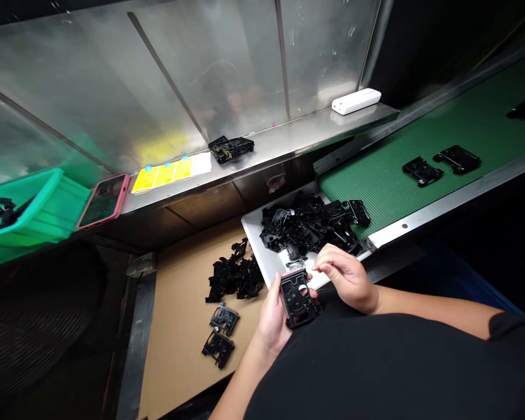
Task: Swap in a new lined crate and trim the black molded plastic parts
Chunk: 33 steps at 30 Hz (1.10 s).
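my left hand (273, 318) grips a black plastic part (298, 297), low centre of frame, fingers closed round its left edge. my right hand (347, 277) sits just right of it, fingers curled and pinched at its top corner; whether they hold anything i cannot tell. judgement: keep the part flat and steady while the right works the edge. white tray (256, 224), centre: heap of black parts (310, 224). green bin (39, 204), upper left: a few dark pieces.
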Motion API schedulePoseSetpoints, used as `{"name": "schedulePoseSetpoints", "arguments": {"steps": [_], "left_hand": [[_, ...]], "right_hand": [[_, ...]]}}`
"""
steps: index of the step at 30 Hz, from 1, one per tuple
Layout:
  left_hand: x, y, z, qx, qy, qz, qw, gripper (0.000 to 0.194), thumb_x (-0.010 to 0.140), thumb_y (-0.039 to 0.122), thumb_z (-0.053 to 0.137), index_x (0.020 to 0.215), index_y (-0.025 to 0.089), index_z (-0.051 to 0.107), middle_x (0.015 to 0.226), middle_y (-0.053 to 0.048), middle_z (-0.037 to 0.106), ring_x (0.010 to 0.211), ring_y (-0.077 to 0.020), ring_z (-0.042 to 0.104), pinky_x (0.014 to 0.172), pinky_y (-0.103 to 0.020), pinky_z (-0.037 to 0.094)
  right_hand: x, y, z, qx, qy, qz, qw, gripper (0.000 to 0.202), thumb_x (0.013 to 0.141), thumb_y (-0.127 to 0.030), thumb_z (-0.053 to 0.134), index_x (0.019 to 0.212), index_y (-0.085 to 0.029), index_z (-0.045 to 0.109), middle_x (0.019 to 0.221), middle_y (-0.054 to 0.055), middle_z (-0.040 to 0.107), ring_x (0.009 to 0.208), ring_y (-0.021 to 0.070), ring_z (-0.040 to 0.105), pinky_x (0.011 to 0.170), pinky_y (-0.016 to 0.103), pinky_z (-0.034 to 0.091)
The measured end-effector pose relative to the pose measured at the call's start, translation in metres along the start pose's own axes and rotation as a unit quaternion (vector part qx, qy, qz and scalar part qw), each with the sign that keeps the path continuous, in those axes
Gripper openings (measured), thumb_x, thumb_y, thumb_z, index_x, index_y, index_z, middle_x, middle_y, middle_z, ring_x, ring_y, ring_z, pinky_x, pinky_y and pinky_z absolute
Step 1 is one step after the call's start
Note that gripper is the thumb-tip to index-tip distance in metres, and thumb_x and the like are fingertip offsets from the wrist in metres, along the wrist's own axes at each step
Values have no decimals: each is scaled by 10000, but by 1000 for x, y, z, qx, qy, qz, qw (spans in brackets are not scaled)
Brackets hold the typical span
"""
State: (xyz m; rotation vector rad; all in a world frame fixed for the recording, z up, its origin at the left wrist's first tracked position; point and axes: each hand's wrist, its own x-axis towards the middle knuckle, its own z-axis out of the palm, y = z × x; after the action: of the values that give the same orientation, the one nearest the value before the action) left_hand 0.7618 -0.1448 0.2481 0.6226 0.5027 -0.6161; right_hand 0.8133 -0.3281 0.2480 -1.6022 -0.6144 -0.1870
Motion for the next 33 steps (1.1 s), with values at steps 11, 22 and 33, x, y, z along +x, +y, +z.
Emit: {"name": "schedulePoseSetpoints", "arguments": {"steps": [11,22,33], "left_hand": [[34,104,-95,610,350,371,607,545,870,492,640,1328,216,536,1403,-164,545,1262,-340,573,1111,-567,422],[138,16,-79,806,186,120,549,454,901,457,577,1231,146,601,1269,-198,635,1143,-336,639,989,-440,494],[177,-15,-83,654,204,20,728,887,536,155,766,1360,117,439,1556,-239,302,1428,-443,355,1177,-507,287]], "right_hand": [[-5,10,-10,6,27,74,997,192,1028,-224,539,952,-200,714,894,46,638,840,176,604,775,324,493],[-3,12,-8,5,14,114,993,206,1031,-250,538,936,-200,715,890,36,635,831,164,605,770,309,482],[-6,18,-11,5,-11,145,989,215,1033,-288,542,952,-209,724,876,36,638,809,167,611,765,311,485]]}}
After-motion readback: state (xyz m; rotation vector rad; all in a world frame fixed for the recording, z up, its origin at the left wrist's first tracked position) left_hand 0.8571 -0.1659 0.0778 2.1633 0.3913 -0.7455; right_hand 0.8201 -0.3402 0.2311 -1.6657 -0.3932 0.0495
